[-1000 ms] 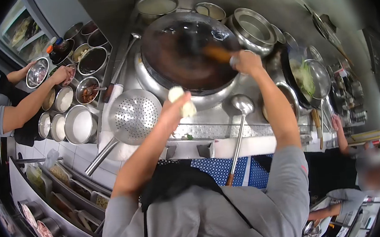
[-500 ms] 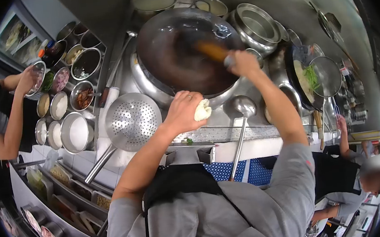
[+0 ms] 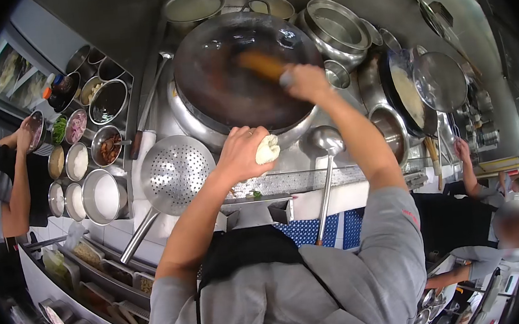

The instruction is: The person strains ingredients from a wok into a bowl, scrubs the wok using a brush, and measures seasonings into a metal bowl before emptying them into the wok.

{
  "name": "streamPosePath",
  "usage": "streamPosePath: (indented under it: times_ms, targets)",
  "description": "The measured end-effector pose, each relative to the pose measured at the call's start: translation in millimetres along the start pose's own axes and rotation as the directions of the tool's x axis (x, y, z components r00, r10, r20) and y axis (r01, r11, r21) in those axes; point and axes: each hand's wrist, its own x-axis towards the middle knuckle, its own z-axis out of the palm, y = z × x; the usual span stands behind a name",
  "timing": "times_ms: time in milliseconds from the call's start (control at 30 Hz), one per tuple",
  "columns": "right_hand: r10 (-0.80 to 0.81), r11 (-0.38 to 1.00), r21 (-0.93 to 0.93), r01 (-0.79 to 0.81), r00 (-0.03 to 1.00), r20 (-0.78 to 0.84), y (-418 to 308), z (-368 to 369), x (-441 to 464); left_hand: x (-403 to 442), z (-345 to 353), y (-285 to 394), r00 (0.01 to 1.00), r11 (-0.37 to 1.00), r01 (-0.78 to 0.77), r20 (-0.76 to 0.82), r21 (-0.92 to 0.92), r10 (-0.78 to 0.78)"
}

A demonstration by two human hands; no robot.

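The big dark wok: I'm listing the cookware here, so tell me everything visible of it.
The wok is round, wide and open, apparently metal, dark brown to black inside, with glossy reflections toward its far side. It sits in a silvery metal surround. The right hand holds an orange-brown tool over its inside, too blurred to tell contact. The left hand, holding a pale cloth, is by the near rim; touch is unclear.

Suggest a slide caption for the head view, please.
Right hand holds a blurred tool over the wok; left hand grips a cloth.
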Motion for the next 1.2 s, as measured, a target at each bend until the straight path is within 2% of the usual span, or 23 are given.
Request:
streamPosePath:
  times_ms: [67,133,167,200,233,267,333,367,400,433,500,533,567,633,700,800,867,933,1000,1033,1067,1167,1200]
  targets:
    - [0.31,0.949,0.051,-0.31,0.901,-0.304,36,-17,13,-1,3,2,0.999,0.999,0.033,0.017,0.008,-0.033]
    - [0.551,0.832,0.37,-0.414,0.7,-0.455,14,-12,31,2,3,2,1.0,1.0,0.008,-0.02,0.028,-0.007]
    - [0.563,0.805,0.463,-0.372,0.725,-0.397,1,-8,36,0,5,1,1.0,0.999,0.001,-0.03,0.033,0.0]
    - [0.521,0.822,0.415,-0.391,0.811,-0.267,-17,-5,38,-2,7,0,0.999,0.999,-0.01,-0.036,0.037,0.011]
    - [0.329,0.92,0.281,-0.272,0.927,-0.181,-25,21,49,-3,8,0,1.0,0.998,-0.013,-0.018,0.056,0.014]
    - [0.099,0.954,0.291,-0.073,0.992,-0.076,-48,25,32,-3,8,-2,0.999,0.998,-0.023,-0.021,0.061,0.024]
    - [-0.108,0.867,0.498,0.037,0.988,0.114,-79,4,-14,-3,10,-4,0.998,0.997,-0.044,-0.033,0.065,0.046]
    - [-0.16,0.805,0.592,0.014,0.968,0.195,-80,-12,-39,-2,6,-1,0.999,0.998,-0.04,-0.017,0.052,0.041]
    - [-0.235,0.856,0.497,0.141,0.963,0.132,-65,-13,-51,-1,7,-1,0.999,0.999,-0.036,-0.018,0.04,0.037]
    - [-0.234,0.888,0.432,0.158,0.963,0.129,-38,-14,-52,0,7,-2,0.999,0.999,-0.031,-0.019,0.03,0.031]
    - [-0.008,0.998,0.065,-0.001,0.991,0.135,18,-37,-30,-1,5,1,1.0,1.0,-0.009,0.01,0.028,0.009]
    - [0.218,0.97,-0.097,-0.222,0.975,-0.044,36,-39,-18,1,6,-1,1.0,0.999,-0.014,-0.003,0.036,0.014]
    - [0.29,0.941,-0.129,-0.311,0.944,-0.159,40,-54,-14,-2,10,-2,1.0,0.999,-0.013,-0.004,0.04,0.013]
    - [0.439,0.898,0.122,-0.422,0.849,-0.294,32,-35,10,-2,11,-2,1.0,0.999,-0.01,-0.014,0.051,0.011]
    - [0.44,0.894,0.213,-0.395,0.863,-0.248,5,-8,20,-3,11,2,1.0,0.999,-0.001,-0.014,0.054,0.002]
    - [0.053,0.973,0.225,-0.05,0.999,-0.008,-52,23,-5,-2,9,3,1.0,0.998,-0.005,-0.003,0.056,0.005]
    - [-0.189,0.93,0.347,0.119,0.966,0.175,-66,-22,-58,-1,13,1,0.999,0.998,-0.024,-0.023,0.052,0.025]
    - [-0.27,0.911,0.361,0.199,0.95,0.157,-15,-17,-63,-2,13,1,0.999,0.999,-0.019,-0.028,0.046,0.02]
    - [-0.001,1.0,0.019,-0.004,0.967,0.256,37,-59,-58,-1,12,6,1.0,0.999,0.006,-0.019,0.041,-0.005]
    - [0.211,0.978,-0.017,-0.21,0.975,0.066,63,-60,-50,0,12,8,0.999,0.998,0.036,-0.001,0.056,-0.036]
    - [0.405,0.912,-0.009,-0.409,0.906,-0.125,80,-56,-48,-1,12,9,0.999,0.997,0.033,-0.005,0.065,-0.033]
    - [0.614,0.763,0.528,-0.373,0.674,-0.41,91,-44,-80,0,15,10,0.999,0.995,0.035,-0.032,0.089,-0.032]
    - [0.613,0.706,0.657,-0.263,0.691,-0.383,82,-30,-102,-1,16,9,0.999,0.995,0.038,-0.034,0.092,-0.035]
